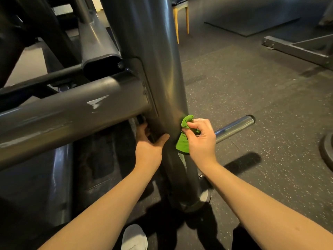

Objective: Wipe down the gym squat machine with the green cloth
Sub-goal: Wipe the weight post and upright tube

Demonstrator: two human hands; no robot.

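A person's right hand (pixel 201 141) pinches a bunched green cloth (pixel 183 141) against the grey upright post (pixel 158 69) of the squat machine (pixel 100 42), just off the centre of view toward 4 o'clock. The left hand (pixel 149 150) clasps the same post from the other side, thumb lying across its front, fingers curled behind near the joint. A thick crossbar (pixel 63 120) (its paint scuffed white in one patch) runs away toward 9 o'clock. From behind the right hand a chrome peg (pixel 236 126) juts toward 2 o'clock. Yellow chair legs (pixel 176 20) stand at 12 o'clock, a white shoe (pixel 134 237) at 6 o'clock, on speckled rubber flooring (pixel 252 91).
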